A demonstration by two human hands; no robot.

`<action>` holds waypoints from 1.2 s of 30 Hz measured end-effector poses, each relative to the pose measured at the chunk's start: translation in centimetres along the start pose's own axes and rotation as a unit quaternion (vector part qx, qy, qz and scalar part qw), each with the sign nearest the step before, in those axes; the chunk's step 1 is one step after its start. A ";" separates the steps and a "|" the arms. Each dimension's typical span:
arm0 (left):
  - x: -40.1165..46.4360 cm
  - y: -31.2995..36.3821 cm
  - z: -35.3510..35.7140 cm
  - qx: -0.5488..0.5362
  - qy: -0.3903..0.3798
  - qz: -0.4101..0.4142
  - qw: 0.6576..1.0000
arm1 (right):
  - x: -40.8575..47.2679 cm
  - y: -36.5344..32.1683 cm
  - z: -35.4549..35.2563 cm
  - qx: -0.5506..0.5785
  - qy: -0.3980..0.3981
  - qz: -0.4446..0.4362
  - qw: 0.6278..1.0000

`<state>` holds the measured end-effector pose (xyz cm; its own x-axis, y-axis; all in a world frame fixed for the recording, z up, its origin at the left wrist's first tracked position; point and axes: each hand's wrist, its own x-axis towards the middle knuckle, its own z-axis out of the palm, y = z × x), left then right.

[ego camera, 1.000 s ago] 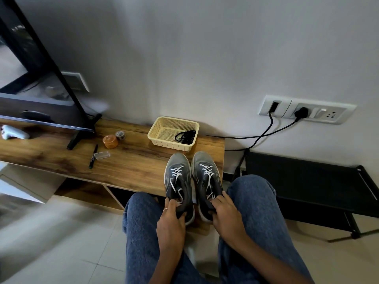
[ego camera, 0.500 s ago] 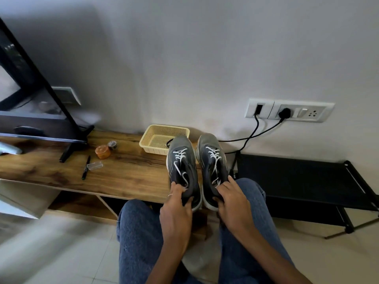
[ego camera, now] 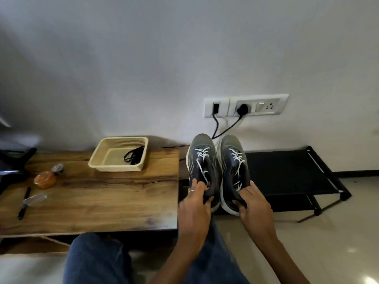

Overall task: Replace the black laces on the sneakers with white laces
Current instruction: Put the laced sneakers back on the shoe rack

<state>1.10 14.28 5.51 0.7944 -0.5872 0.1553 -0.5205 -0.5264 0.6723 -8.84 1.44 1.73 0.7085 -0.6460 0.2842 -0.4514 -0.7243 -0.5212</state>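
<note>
Two grey sneakers with white laces are held up in the air, side by side, toes pointing away from me. My left hand (ego camera: 194,203) grips the heel of the left sneaker (ego camera: 202,160). The heel of the right sneaker (ego camera: 232,160) is gripped by my right hand (ego camera: 253,203). Both shoes hang to the right of the wooden table (ego camera: 102,197), above its right edge and the black rack (ego camera: 287,171). The black laces (ego camera: 134,155) lie bundled in the cream basket (ego camera: 98,158) on the table.
An orange jar (ego camera: 44,179), a small round tin (ego camera: 57,168), a pen (ego camera: 24,202) and a clear cap (ego camera: 34,199) lie at the table's left. Black cables (ego camera: 227,128) drop from a wall socket panel (ego camera: 246,105) behind the sneakers. My knees in jeans (ego camera: 98,259) are below.
Both hands have lifted the sneakers off the table and carried them right, towards the black rack. The view has swung right, so the television stand has left the frame.
</note>
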 end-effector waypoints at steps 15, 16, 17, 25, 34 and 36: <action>5.8 2.5 16.4 0.028 -0.137 0.014 0.990 | 2.2 16.4 2.1 -0.047 -0.009 0.079 0.996; 6.2 2.6 17.4 0.033 -0.134 0.024 0.990 | 2.7 17.3 2.2 -0.047 -0.010 0.081 0.996; 6.7 2.7 18.3 0.037 -0.128 0.035 0.990 | 3.2 17.8 2.1 -0.044 -0.013 0.082 0.996; 7.1 2.2 24.7 0.055 -0.160 0.071 0.983 | 5.5 22.0 2.8 -0.042 -0.041 0.058 0.997; 6.9 2.1 24.7 0.011 -0.154 0.013 0.988 | 6.3 23.2 3.1 -0.039 -0.079 0.024 0.996; 6.9 1.7 24.7 0.003 -0.166 0.014 0.986 | 6.5 23.7 3.1 -0.032 -0.100 0.020 0.994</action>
<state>-2.00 -5.87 -10.10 0.6341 -0.7698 -0.0723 -0.5437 -0.5104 0.6663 -13.33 -19.20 -11.27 0.7805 -0.6178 0.0955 -0.5098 -0.7175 -0.4747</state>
